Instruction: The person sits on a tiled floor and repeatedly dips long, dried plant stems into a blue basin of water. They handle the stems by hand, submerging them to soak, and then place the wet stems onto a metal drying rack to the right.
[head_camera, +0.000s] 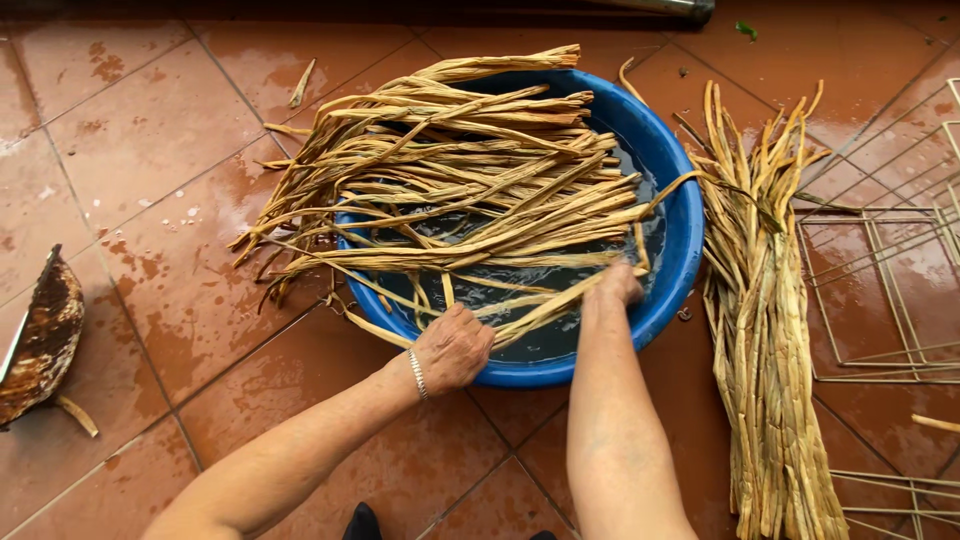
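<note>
Head view: left hand (452, 348) and right hand (618, 284), fingers closed on dried strips (470, 190) mid-frame; overhanging ends may tip from blue basin (680, 230), dripping on tiles (150, 150).

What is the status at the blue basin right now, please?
Left hand and right hand both gripping wet dried-leaf strips in the blue basin. Second strip bundle lies alongside. Nothing blocking.

Floor: wet reddish-brown tiled floor (150, 150), glossy and blotched
Centre: round blue basin (680, 230) stood on the tiles, holding water
3 o'clock of basin: long bundle of dried fibre strips (765, 330) lay just beside it
Far 3 o'clock: pale wire frames (880, 290) lay flat
9 o'clock edge: rusty curved blade (40, 340)
11 o'clock: one loose strip (302, 83)
</note>
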